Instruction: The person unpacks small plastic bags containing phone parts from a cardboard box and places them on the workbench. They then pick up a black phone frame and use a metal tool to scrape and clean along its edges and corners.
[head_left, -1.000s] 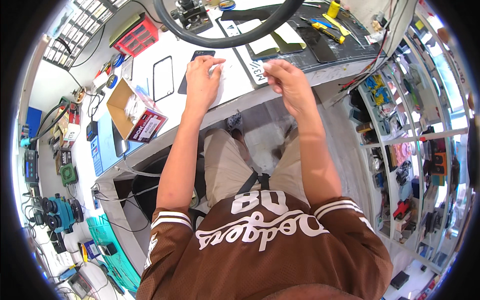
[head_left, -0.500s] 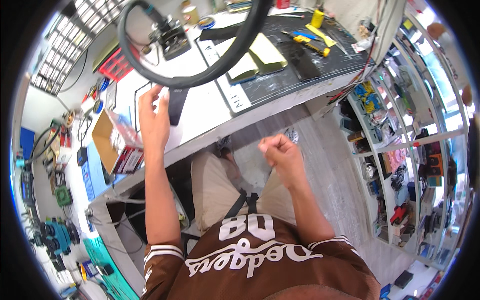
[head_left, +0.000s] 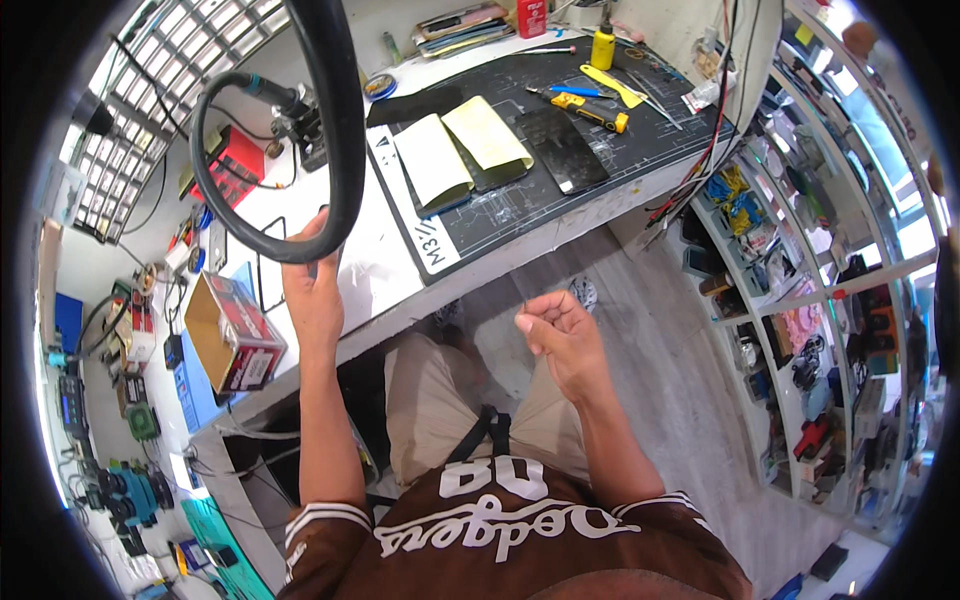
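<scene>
My left hand (head_left: 314,300) is over the white part of the bench, its fingers partly hidden behind a thick black hose-like loop (head_left: 345,130). A dark sliver shows between thumb and fingers, apparently the edge of the dark flat panel seen earlier; the rest is covered. In front of my lap, above the floor, my right hand (head_left: 565,340) is closed, thumb against the curled fingers. Something thin and dark may stick up at its fingertips, too small to name. Beside my left hand stands an open cardboard box (head_left: 240,335). A black rectangular outline (head_left: 262,275) lies behind it.
A black work mat (head_left: 490,215) bears folded yellowish sheets (head_left: 485,140), a black phone screen (head_left: 565,150), a yellow-black cutter (head_left: 590,112), a yellow scraper (head_left: 612,85) and a yellow bottle (head_left: 603,47). A red basket (head_left: 235,165) stands at the back left. Shelves (head_left: 790,320) line the right.
My view has shifted, so the black loop now crosses my left fingers. The dark panel that lay visibly beside that hand is mostly hidden. My right hand has turned slightly, its fingers still closed.
</scene>
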